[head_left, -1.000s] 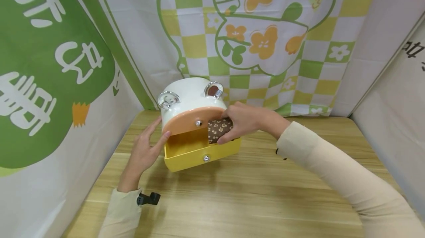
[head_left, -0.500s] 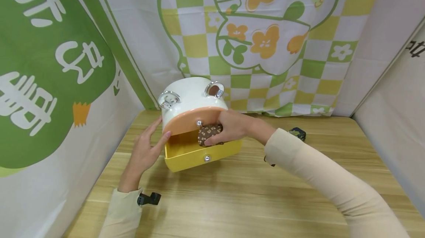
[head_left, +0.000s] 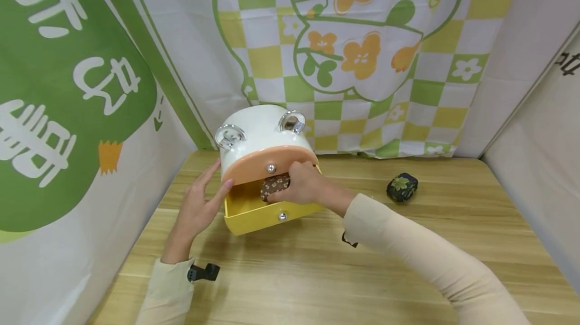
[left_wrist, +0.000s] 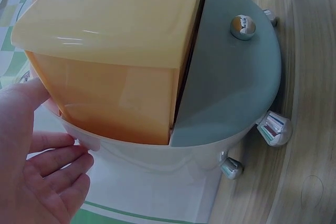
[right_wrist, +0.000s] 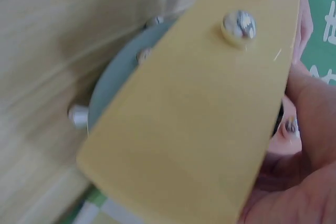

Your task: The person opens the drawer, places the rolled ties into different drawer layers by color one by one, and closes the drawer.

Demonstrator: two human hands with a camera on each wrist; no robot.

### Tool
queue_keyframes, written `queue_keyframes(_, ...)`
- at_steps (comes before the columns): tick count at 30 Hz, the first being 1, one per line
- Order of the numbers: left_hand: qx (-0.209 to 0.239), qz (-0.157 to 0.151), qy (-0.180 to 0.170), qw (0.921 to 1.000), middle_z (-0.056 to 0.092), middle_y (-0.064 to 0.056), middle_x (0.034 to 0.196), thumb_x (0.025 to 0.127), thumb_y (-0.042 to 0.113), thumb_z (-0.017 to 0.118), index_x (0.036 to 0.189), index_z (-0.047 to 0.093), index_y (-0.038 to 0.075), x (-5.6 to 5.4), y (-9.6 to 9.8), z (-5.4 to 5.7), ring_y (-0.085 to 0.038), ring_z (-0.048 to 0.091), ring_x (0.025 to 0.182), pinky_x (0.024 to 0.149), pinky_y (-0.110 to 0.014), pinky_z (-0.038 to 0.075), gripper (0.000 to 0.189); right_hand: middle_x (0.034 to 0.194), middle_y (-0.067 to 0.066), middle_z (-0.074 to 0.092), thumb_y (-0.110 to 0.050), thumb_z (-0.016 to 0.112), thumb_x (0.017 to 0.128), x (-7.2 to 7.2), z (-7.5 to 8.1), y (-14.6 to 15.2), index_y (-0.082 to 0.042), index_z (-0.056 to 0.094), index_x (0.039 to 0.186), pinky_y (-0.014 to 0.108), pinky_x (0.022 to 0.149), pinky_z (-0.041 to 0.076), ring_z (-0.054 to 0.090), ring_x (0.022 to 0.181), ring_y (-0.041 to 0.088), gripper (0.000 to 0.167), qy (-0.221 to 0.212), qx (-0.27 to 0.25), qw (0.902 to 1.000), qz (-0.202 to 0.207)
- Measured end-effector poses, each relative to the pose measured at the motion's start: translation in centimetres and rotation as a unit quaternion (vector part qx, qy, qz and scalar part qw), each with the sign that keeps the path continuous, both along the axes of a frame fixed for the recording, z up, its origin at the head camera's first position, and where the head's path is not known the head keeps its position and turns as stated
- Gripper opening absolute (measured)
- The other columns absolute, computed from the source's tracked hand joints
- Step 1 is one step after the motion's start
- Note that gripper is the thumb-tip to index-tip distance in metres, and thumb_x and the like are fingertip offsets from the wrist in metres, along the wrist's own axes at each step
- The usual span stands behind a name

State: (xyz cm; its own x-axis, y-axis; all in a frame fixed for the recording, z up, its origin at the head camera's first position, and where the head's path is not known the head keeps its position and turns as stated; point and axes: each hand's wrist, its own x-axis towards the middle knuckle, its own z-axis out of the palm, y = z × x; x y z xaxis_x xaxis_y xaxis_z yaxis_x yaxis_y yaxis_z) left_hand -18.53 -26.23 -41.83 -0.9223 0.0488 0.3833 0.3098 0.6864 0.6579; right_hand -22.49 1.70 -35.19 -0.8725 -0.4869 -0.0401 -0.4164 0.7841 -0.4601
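A round-topped white chest (head_left: pixel 259 126) with an orange upper front (head_left: pixel 267 161) stands on the wooden table. Its yellow lower drawer (head_left: pixel 258 217) is pulled out. My right hand (head_left: pixel 305 184) reaches over this drawer, pinching a small brown flower-print cloth bag (head_left: pixel 273 185) between thumb and fingers; part of the bag is hidden by the hand. In the right wrist view, the drawer front (right_wrist: pixel 194 98) covers the bag. My left hand (head_left: pixel 197 204) rests against the chest's left side, thumb at the front edge, fingers fairly straight. Relaxed fingers (left_wrist: pixel 63 169) show beside the chest in the left wrist view.
To the right on the table (head_left: pixel 362 274) lies a small dark bag-like block (head_left: pixel 402 187) with a leaf print. Two shiny ring-shaped ears (head_left: pixel 292 122) stick up from the chest. A patterned cloth (head_left: pixel 362 63) hangs close behind it.
My right hand has moved left and slightly down with the brown bag, further over the open drawer. The dark block has come into view from behind the sleeve. The left hand stays put.
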Motion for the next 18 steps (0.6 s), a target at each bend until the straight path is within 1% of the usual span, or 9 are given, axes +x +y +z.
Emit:
queue_keyframes(2,0.001,0.000,0.000,1.0000,0.040,-0.016,0.168,0.106,0.040,0.064,0.164,0.040,0.013,0.0,0.0,0.0,-0.047,0.036,0.156,0.124,-0.072,0.032,0.069,0.077,0.002,0.069,-0.055,0.089,0.079,0.2,-0.4,-0.3,-0.005,0.070,0.091,0.030,0.075,0.057,0.065,0.084,0.018,0.054,-0.006,-0.019,0.9997,-0.016)
queue_keyframes(4,0.001,0.000,0.000,1.0000,0.040,-0.016,0.168,0.106,0.040,0.064,0.164,0.040,0.013,0.0,0.0,0.1,-0.047,0.036,0.156,0.124,-0.072,0.032,0.069,0.081,0.003,0.072,-0.053,0.091,0.078,0.3,-0.7,-0.6,-0.004,0.071,0.096,0.030,0.079,0.058,0.066,0.088,0.017,0.056,-0.007,-0.033,0.9991,-0.026)
queue_keyframes(5,0.001,-0.001,0.001,1.0000,0.040,-0.016,0.168,0.106,0.040,0.064,0.163,0.040,0.012,0.0,0.0,0.0,-0.047,0.036,0.156,0.124,-0.072,0.032,0.068,0.081,0.004,0.073,-0.052,0.092,0.078,0.3,-0.7,-0.7,-0.004,0.072,0.097,0.030,0.079,0.059,0.067,0.087,0.017,0.055,-0.009,-0.040,0.9988,-0.028)
queue_keyframes(8,0.002,-0.003,0.002,1.0000,0.041,-0.018,0.168,0.106,0.039,0.064,0.163,0.040,0.011,0.0,0.0,0.1,-0.048,0.037,0.155,0.124,-0.072,0.032,0.068,0.073,0.004,0.071,-0.050,0.093,0.077,0.3,-0.8,-0.9,-0.003,0.073,0.095,0.028,0.071,0.057,0.067,0.078,0.017,0.054,-0.015,-0.045,0.9986,-0.025)
queue_keyframes(9,0.003,-0.003,0.004,1.0000,0.041,-0.018,0.167,0.106,0.039,0.064,0.163,0.040,0.011,0.0,0.0,0.1,-0.048,0.037,0.155,0.124,-0.072,0.032,0.068,0.070,0.003,0.069,-0.050,0.093,0.077,0.3,-0.8,-1.0,-0.004,0.073,0.094,0.026,0.070,0.056,0.065,0.076,0.016,0.053,-0.014,-0.044,0.9987,-0.022)
queue_keyframes(11,0.004,-0.002,0.006,1.0000,0.042,-0.019,0.167,0.106,0.038,0.065,0.163,0.041,0.011,0.0,0.0,0.1,-0.048,0.037,0.155,0.124,-0.072,0.032,0.068,0.065,0.000,0.064,-0.049,0.093,0.078,0.3,-0.7,-1.0,-0.004,0.072,0.091,0.024,0.066,0.052,0.063,0.073,0.015,0.051,-0.015,-0.040,0.9989,-0.018)
queue_keyframes(13,0.003,-0.001,0.008,1.0000,0.042,-0.018,0.167,0.106,0.038,0.065,0.163,0.041,0.011,0.0,0.0,0.1,-0.048,0.037,0.155,0.124,-0.072,0.032,0.068,0.061,-0.004,0.054,-0.050,0.092,0.079,0.3,-0.6,-0.9,-0.007,0.069,0.085,0.023,0.062,0.048,0.058,0.069,0.014,0.049,-0.018,-0.032,0.9992,-0.015)
queue_keyframes(15,0.003,-0.001,0.009,1.0000,0.042,-0.017,0.167,0.106,0.038,0.065,0.163,0.041,0.011,0.0,0.0,0.1,-0.047,0.037,0.155,0.124,-0.072,0.032,0.068,0.059,-0.007,0.043,-0.051,0.091,0.080,0.3,-0.3,-0.8,-0.010,0.062,0.076,0.022,0.060,0.044,0.052,0.065,0.012,0.050,-0.022,-0.022,0.9994,-0.014)
queue_keyframes(18,0.004,-0.003,0.009,0.9999,0.041,-0.016,0.168,0.106,0.038,0.065,0.163,0.041,0.011,0.0,0.0,0.1,-0.047,0.037,0.155,0.124,-0.072,0.032,0.068,0.056,-0.009,0.028,-0.052,0.089,0.082,0.2,0.2,-0.3,-0.017,0.046,0.063,0.022,0.052,0.034,0.040,0.056,0.011,0.059,-0.040,-0.008,0.9991,-0.012)
